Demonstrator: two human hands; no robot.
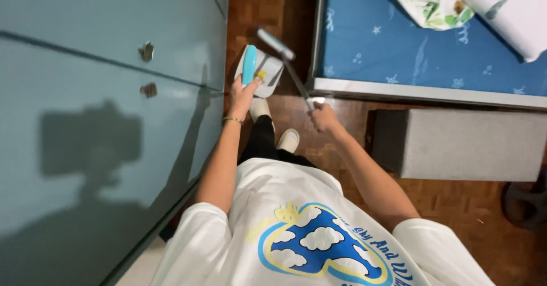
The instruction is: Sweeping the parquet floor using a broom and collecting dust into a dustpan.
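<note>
Near the frame's upper middle, the left hand [242, 97] grips a dustpan's turquoise handle [249, 65]; the right hand [323, 117] clasps a small broom [276, 44] beside the bed [421, 64].

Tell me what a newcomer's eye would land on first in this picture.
At centre, over the wooden parquet floor, the left hand grips the light blue handle of a white dustpan while the right hand holds a small broom angled toward it. To the right lies a bed with a blue star-patterned sheet; on the left stands a grey-blue wardrobe.
</note>
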